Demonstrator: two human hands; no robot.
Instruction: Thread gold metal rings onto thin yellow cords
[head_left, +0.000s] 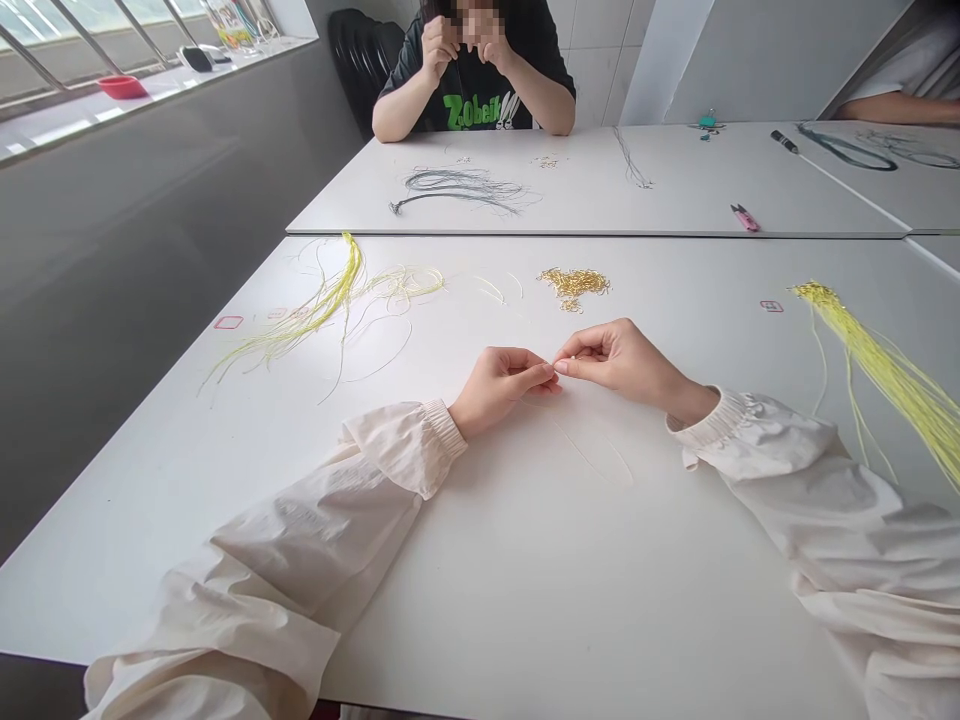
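Note:
My left hand (514, 385) and my right hand (619, 362) meet fingertip to fingertip over the white table (525, 590). Both pinch a thin pale thread (576, 446), whose loose ends trail down onto the table below them; any small part between the fingertips is too tiny to make out. Just beyond my hands lies a pile of small gold metal pieces (576, 284). A bundle of yellow threads (346, 280) is spread out at the left. Another yellow bundle (877, 350), with gold bits at its top end, lies at the right.
Across the table sits a person (480, 80) with both hands raised. Dark grey cords (461, 188), pink snips (745, 218) and a black-handled tool (784, 142) rest on the far table. A red dish (122, 87) is on the windowsill. Another person's arm (900, 106) shows at the upper right.

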